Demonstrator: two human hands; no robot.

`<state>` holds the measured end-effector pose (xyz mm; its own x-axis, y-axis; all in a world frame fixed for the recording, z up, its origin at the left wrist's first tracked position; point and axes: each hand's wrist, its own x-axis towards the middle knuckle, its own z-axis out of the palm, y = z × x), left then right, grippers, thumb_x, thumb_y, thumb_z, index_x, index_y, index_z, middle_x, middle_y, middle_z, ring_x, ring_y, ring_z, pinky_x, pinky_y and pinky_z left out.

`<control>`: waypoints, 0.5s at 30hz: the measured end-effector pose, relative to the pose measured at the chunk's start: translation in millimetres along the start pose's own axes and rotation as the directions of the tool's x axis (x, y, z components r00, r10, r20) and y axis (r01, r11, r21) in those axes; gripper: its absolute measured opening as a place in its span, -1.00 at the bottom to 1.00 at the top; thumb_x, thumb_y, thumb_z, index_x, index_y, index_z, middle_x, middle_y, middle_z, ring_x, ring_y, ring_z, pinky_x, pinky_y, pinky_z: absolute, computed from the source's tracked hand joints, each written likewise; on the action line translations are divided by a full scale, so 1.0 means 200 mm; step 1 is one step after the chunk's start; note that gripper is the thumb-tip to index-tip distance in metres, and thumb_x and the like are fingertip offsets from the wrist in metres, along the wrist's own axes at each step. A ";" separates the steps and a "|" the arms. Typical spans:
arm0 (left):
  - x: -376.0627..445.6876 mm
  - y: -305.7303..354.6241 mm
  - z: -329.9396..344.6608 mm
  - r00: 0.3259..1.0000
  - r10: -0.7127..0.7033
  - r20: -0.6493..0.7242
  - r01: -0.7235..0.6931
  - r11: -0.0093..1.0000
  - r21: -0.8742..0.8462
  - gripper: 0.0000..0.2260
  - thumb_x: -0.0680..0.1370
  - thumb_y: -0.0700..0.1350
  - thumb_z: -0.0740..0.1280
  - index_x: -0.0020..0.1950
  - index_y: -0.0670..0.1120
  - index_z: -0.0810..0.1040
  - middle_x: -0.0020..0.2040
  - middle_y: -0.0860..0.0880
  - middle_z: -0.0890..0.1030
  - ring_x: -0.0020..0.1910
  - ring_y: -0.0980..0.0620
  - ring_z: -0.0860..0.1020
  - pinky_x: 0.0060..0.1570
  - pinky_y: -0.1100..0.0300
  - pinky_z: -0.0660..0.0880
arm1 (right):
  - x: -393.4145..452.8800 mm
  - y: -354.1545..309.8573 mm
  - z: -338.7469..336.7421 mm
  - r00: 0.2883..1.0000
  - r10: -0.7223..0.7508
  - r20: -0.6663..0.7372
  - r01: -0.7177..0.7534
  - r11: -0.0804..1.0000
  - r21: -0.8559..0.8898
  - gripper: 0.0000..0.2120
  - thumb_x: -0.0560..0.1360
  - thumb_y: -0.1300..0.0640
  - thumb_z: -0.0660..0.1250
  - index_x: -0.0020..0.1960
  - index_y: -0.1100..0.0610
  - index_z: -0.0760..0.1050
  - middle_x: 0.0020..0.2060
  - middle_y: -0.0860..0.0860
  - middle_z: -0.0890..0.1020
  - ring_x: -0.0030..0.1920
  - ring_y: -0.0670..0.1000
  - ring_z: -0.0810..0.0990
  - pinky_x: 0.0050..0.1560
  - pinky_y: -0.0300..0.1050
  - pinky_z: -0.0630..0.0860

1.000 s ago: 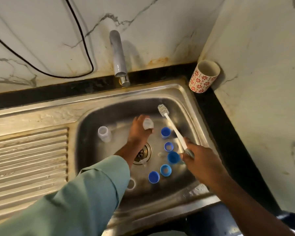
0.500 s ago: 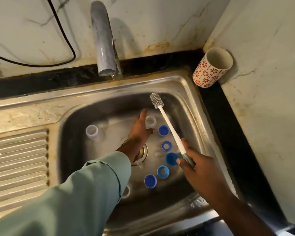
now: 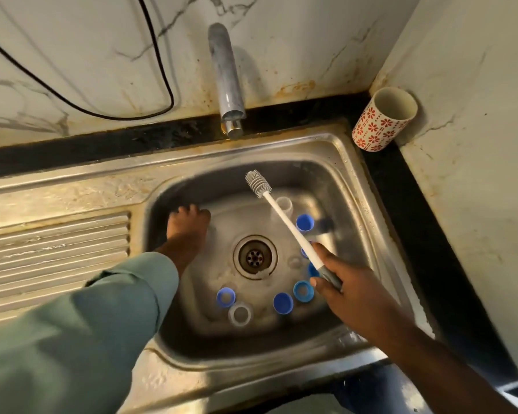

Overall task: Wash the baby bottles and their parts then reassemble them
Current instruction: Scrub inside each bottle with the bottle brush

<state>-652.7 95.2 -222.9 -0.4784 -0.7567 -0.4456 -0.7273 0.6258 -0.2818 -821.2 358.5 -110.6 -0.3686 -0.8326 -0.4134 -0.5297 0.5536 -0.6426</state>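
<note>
A steel sink (image 3: 335, 144) filled most of the view, its ribbed draining board (image 3: 54, 252) to the left and a grey tap (image 3: 226, 79) hanging over the back rim. A black cable (image 3: 162, 70) looped down the marble wall, and a red-flowered cup (image 3: 383, 121) stood in the back right corner of the counter.

The left hand (image 3: 187, 225), in a green sleeve (image 3: 102, 318), reached to the basin's back left, fingers curled downward; whether they gripped anything could not be told. The right hand (image 3: 356, 297) gripped the grey handle of a bottle brush (image 3: 284, 222), which slanted up over the basin and crossed in front of a clear bottle (image 3: 284, 206) standing at the back.

Blue rings and caps (image 3: 304, 291) lay scattered on the basin floor right of and in front of the drain (image 3: 254, 256), some hidden behind the right hand. A clear ring (image 3: 240, 315) lay just beside a blue one near the front.
</note>
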 end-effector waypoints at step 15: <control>-0.59 -0.13 -0.28 0.961 -0.089 0.262 0.007 -0.938 -0.346 -0.49 0.51 -0.16 0.45 0.41 -0.10 0.36 0.18 -0.25 0.60 -0.08 -0.14 0.66 -0.23 0.02 0.64 | -0.31 -0.09 -0.24 0.957 -0.240 0.164 0.290 0.816 -0.500 -0.40 0.62 -0.15 0.14 0.42 -0.42 -0.22 -0.15 -0.27 0.39 -0.20 -0.24 0.43 -0.17 -0.44 0.32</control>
<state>-605.8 157.6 -116.5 -0.2656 -0.7332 -0.6260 0.5082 -0.6582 0.5554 -824.8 401.7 -42.7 -0.1001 -0.9324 -0.3472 -0.9210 0.2189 -0.3222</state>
